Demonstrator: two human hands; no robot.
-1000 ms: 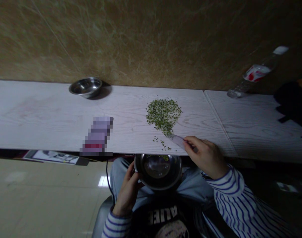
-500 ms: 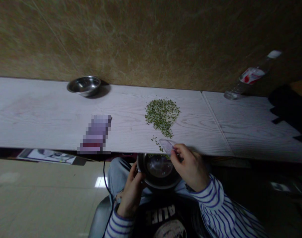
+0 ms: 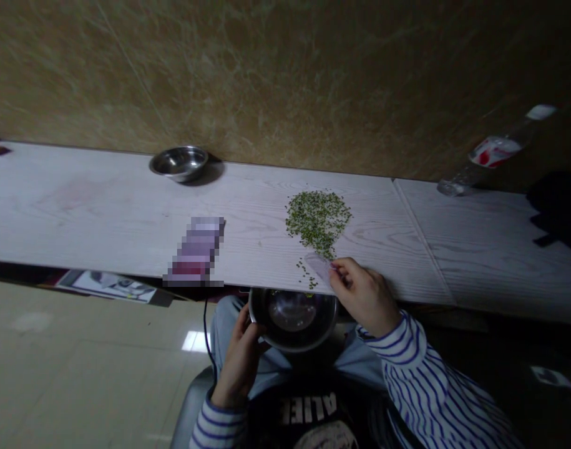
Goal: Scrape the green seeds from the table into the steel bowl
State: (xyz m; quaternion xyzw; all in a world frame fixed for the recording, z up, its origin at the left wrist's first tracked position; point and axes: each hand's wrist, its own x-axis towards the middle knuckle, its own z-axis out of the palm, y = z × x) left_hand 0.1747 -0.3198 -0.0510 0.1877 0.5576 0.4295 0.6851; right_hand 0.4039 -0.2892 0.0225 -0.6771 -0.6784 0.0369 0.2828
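Note:
My left hand (image 3: 242,349) grips the left rim of a metal bowl (image 3: 292,346), held under the table's front edge above my lap. A few green bits show at the bowl's far rim. My right hand (image 3: 366,296) pinches a thin, pale, translucent piece (image 3: 319,263) that looks like plastic; its exact kind is unclear. That piece rests on or just above the tabletop, at the near end of a spread of small green beans or seeds (image 3: 316,215). Several loose ones lie between the piece and the table edge.
A second metal bowl (image 3: 180,163) stands by the wall on the white wood-grain table (image 3: 252,249). Left of the green spread lies a blurred-out flat object (image 3: 196,252). A clear bottle (image 3: 493,151) and a dark item (image 3: 559,206) are at the right. A cable (image 3: 205,330) hangs below.
My right hand has moved slightly away from me, bringing the pale piece up against the spread's near tip. The bowl in my left hand has shifted a little left. The camera view has turned slightly.

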